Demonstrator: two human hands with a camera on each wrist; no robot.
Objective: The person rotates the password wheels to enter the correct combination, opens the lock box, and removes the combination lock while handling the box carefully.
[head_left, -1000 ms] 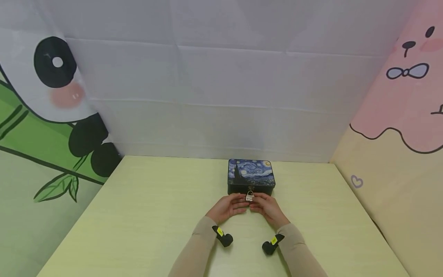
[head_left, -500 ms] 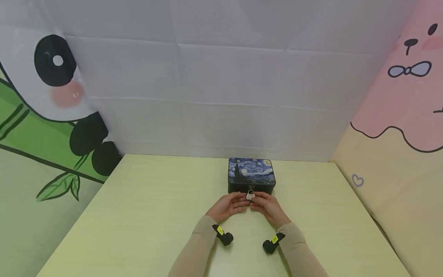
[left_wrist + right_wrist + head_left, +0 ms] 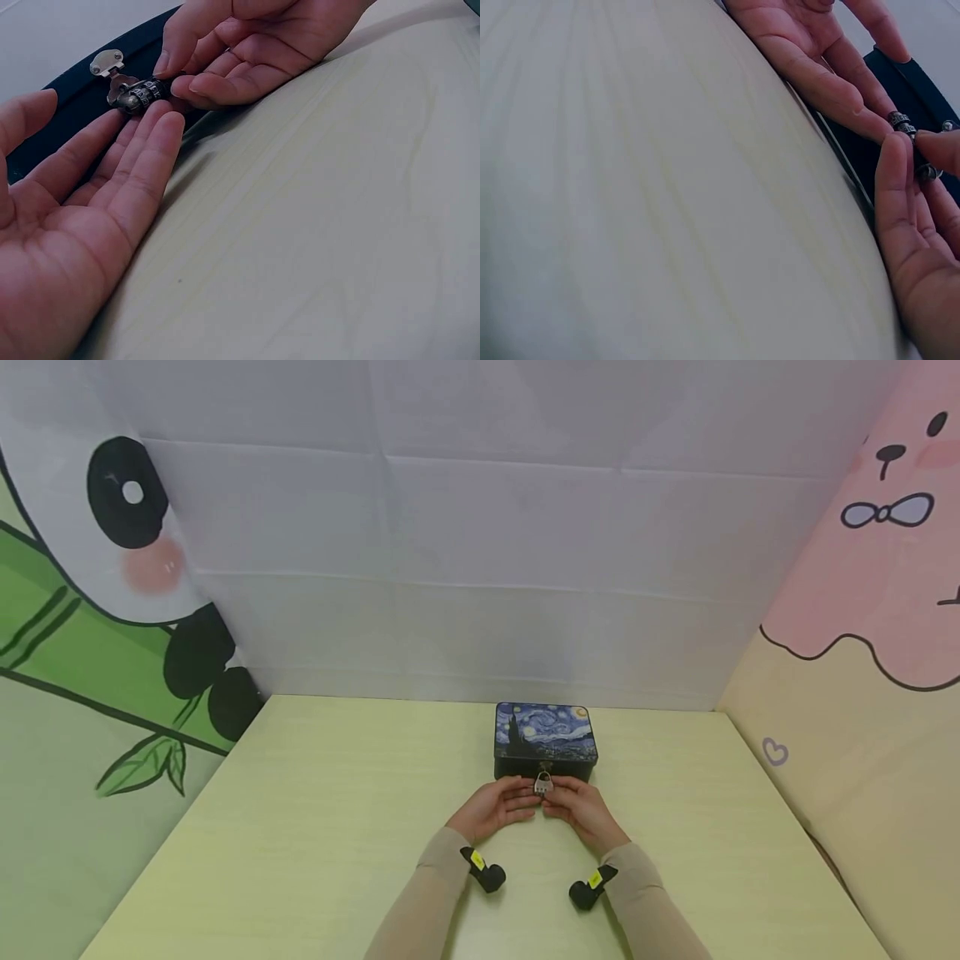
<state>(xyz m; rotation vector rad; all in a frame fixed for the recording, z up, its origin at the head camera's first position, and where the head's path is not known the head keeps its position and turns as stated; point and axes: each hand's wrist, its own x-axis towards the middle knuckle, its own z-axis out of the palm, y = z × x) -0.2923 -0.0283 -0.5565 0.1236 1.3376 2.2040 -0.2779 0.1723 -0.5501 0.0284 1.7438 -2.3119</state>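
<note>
A tin box (image 3: 546, 733) with a swirling blue night-sky picture on its lid stands shut near the table's back edge. From its front metal clasp (image 3: 107, 63) hangs a small combination padlock (image 3: 141, 98) with number dials. My right hand (image 3: 587, 818) pinches one end of the padlock between thumb and fingers. On the other side, my left hand (image 3: 491, 811) lies palm turned inward, its long fingers fairly straight and touching the padlock from below; its thumb is held away. The right wrist view shows the padlock (image 3: 904, 124) partly covered by fingers.
The pale yellow table (image 3: 360, 793) spreads around the box and both forearms. A plain white cloth wall (image 3: 480, 568) rises behind the box. Printed cartoon walls stand at the left (image 3: 75, 710) and right (image 3: 847, 760). Each wrist bears a black camera (image 3: 491, 877).
Both hands stay almost still at the padlock, whose front looks darker now. The printed cloth on the left has shifted slightly to the right.
</note>
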